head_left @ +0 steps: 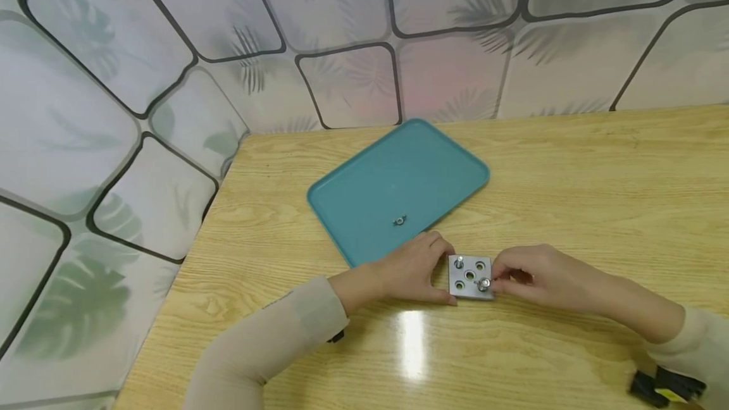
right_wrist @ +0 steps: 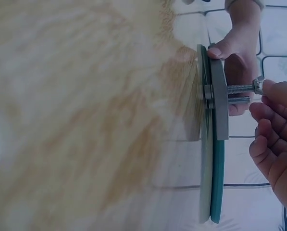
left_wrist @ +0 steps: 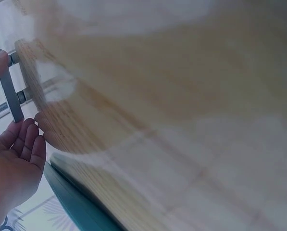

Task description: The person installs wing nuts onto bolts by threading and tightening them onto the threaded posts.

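A square metal plate (head_left: pixel 470 276) with several holes lies level just above the table, bolt heads beneath it. Two threaded bolts stand up through it, one bolt (head_left: pixel 459 262) at the far left corner with a bare thread. Gripping the plate by its left corners between thumb and fingers is my left hand (head_left: pixel 414 269). My right hand (head_left: pixel 541 274) pinches a wing nut (right_wrist: pixel 257 85) at the top of the other bolt (right_wrist: pixel 240 89), near the plate's close right corner. A second wing nut (head_left: pixel 400 221) lies on the teal tray (head_left: pixel 398 169).
The tray sits behind the left hand, slanted on the wooden table (head_left: pixel 598 207). A patterned wall covering (head_left: pixel 347 90) rises along the table's back and left edges. Black straps show at both wrists.
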A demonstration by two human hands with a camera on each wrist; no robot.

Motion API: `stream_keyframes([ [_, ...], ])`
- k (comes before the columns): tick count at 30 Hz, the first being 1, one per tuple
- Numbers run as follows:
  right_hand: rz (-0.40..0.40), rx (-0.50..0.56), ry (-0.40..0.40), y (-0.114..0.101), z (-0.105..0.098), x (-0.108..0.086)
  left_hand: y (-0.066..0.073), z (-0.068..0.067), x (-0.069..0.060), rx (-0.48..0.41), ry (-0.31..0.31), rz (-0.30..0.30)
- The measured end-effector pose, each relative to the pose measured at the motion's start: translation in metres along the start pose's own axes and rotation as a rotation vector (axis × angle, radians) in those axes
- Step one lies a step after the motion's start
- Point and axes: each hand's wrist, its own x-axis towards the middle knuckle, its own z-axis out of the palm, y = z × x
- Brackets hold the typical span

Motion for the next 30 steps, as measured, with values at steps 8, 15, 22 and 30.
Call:
stream_keyframes([
  [8, 0.042, -0.065, -0.049, -0.0028, 0.0009, 0.0016, -0.0010, 0.0000, -0.0003, -0.001, 0.001, 0.005],
  [15, 0.045, -0.074, -0.028, -0.0027, 0.0001, 0.0031, -0.0015, 0.0007, -0.0001, -0.004, -0.006, 0.007],
  [22, 0.071, -0.031, -0.036, -0.0029, -0.0002, 0.0044, -0.0012, 0.0004, 0.0001, -0.004, 0.003, 0.009],
  [30, 0.095, -0.017, -0.085, -0.0049, 0.0007, 0.0076, -0.0029, 0.0024, 0.0010, 0.011, 0.004, 0.016],
])
